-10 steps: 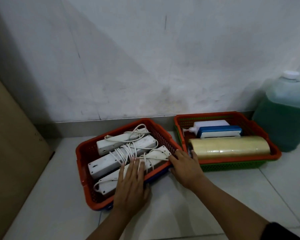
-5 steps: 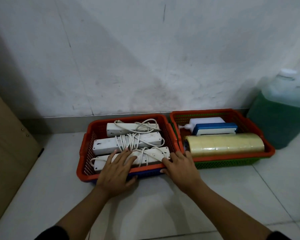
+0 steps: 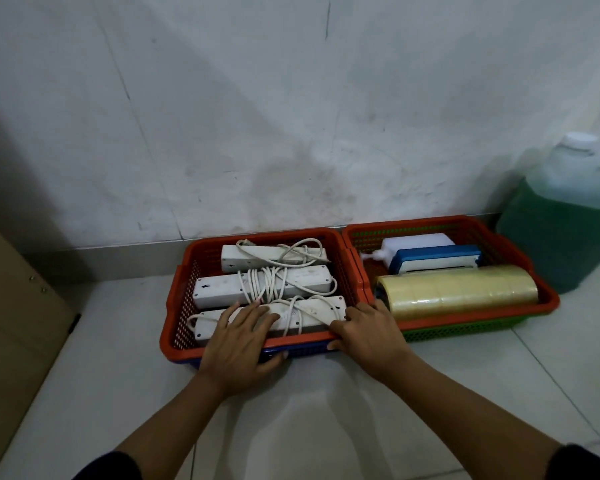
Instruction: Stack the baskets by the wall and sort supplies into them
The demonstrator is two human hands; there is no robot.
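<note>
A: Where do the baskets sit?

B: Both stacks sit on the tiled floor (image 3: 326, 410) against the white wall (image 3: 291, 116), side by side with rims touching. The left orange basket (image 3: 177, 306) is nested in a blue basket (image 3: 309, 349), of which only a strip shows under the front rim. The right orange basket (image 3: 548, 299) sits in a green basket (image 3: 465, 329)

A: What do they look like, and what do they hold?

B: They are shallow, rectangular, with lattice walls. The left one holds three white power strips (image 3: 222, 289) lying parallel, each with its cord wound around it. The right one holds a row of yellowish tape rolls (image 3: 458, 294), a blue and white box (image 3: 437, 258) behind it and a white bottle (image 3: 416, 241) at the back

A: And the hands?

B: The left hand (image 3: 239, 344) lies flat over the nearest strip and front rim, its fingers (image 3: 253, 315) spread and gripping nothing. The right hand (image 3: 368, 336) rests on the front right corner, fingers curled over the rim, thumb against the blue basket

A: Anything else nearby?

B: A jug of green liquid (image 3: 561, 230) stands just right of the baskets, and a brown panel (image 3: 11, 323) leans at the left edge
</note>
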